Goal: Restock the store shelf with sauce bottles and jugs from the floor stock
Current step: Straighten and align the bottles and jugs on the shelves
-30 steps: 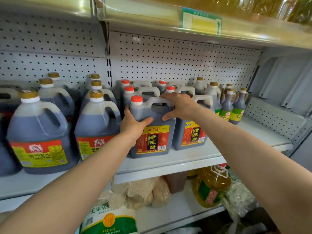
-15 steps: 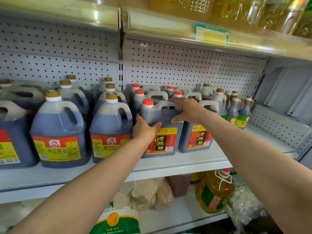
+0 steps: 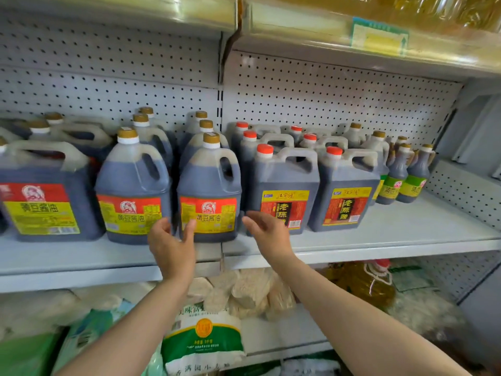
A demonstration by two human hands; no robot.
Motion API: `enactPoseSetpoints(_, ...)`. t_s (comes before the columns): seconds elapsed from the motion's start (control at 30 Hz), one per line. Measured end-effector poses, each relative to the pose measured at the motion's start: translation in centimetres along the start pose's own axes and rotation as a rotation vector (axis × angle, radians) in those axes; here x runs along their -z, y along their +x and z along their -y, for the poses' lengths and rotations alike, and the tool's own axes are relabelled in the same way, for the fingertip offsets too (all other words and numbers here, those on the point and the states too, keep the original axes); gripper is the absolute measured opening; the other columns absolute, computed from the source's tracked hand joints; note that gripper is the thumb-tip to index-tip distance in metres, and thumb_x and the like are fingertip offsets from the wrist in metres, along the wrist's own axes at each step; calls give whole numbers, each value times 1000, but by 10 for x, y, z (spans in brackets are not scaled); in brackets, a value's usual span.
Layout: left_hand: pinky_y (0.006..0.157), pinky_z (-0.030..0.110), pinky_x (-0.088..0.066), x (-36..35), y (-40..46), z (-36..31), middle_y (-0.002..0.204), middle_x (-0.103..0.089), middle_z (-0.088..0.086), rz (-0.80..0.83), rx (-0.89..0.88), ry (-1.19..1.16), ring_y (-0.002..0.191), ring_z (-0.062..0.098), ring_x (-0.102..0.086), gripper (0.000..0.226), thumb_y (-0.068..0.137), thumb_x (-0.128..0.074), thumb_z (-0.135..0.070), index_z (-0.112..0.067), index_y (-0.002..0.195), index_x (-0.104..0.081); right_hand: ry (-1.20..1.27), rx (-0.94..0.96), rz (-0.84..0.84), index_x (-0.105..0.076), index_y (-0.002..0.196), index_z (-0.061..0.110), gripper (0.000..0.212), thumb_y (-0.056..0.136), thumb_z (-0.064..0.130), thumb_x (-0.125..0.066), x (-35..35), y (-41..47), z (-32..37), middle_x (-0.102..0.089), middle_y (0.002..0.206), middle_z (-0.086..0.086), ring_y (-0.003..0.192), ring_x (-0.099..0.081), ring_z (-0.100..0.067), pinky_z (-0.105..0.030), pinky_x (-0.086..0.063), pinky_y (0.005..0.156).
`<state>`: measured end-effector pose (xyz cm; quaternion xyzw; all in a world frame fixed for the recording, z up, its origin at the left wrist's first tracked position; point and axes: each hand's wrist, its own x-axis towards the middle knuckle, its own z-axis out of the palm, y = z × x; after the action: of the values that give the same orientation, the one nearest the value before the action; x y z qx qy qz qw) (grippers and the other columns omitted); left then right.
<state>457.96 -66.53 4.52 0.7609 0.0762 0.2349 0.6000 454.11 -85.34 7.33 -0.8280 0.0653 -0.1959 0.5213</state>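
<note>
**Hands off the vinegar jug, now in front of the soy sauce jug**

Half a second ago both hands gripped the front red-capped vinegar jug (image 3: 284,188), the left at its side and the right over its handle. Now both have let go and have dropped lower and leftward. The left hand (image 3: 172,246) hovers before the shelf's front edge, fingers relaxed and spread, thumb up, holding nothing. The right hand (image 3: 268,232) is also loose and empty, its fingertips in front of the vinegar jug's lower left corner. Between the two hands stands a gold-capped soy sauce jug (image 3: 208,191); whether either hand touches it is unclear.

The vinegar jug stands upright near the front edge of the shelf (image 3: 393,237), filled with dark liquid almost to its shoulder. A second vinegar jug (image 3: 345,188) stands just beside it to the right, with more red-capped jugs in rows behind. Left of the soy sauce jug stands another gold-capped jug (image 3: 132,188), then a larger one (image 3: 43,191) at the left end, all dark-filled. Small green-labelled bottles (image 3: 404,172) cluster toward the shelf's right end.

On the lower shelf lie a green-and-white bag (image 3: 203,340), pale packets (image 3: 252,291) and a yellow oil jug (image 3: 366,286). A price tag (image 3: 379,36) hangs on the shelf edge above.
</note>
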Motion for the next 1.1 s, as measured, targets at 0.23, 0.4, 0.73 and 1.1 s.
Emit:
enactPoseSetpoints(0.23, 97, 44, -45, -7, 7, 23, 129, -65, 9, 155, -45, 185, 117, 33, -59, 65, 91, -60, -54, -19, 144, -47, 32, -60, 86, -58, 139, 15, 49, 98, 44, -60, -40, -5, -21, -68, 129, 4, 120, -62, -9, -24, -50, 96)
enactPoseSetpoints(0.4, 84, 44, -50, -12, 15, 33, 111, -72, 10, 142, -51, 294, 107, 35, -61, 64, 89, -56, -62, -23, 140, -53, 21, -35, 97, -53, 144, 17, 57, 97, 48, -60, -45, -4, -29, -67, 131, 5, 119, -61, -5, -12, -48, 86)
enactPoseSetpoints(0.73, 73, 40, -55, -8, 21, 39, 102, -75, -4, 71, -61, 356, 95, 28, -66, 77, 73, -50, -86, -30, 123, -68, 42, -38, 69, -49, 148, 16, 64, 94, 47, -65, -49, -1, -39, -65, 135, 5, 124, -60, -7, -25, -51, 102)
enactPoseSetpoints(1.1, 73, 42, -56, -5, 15, 31, 98, -76, -7, 68, -79, 333, 92, 24, -67, 79, 67, -43, -87, -35, 120, -69, 63, -41, 54, -44, 151, 16, 87, 83, 64, -67, -49, -4, -39, -59, 142, 7, 131, -55, -9, -37, -49, 108)
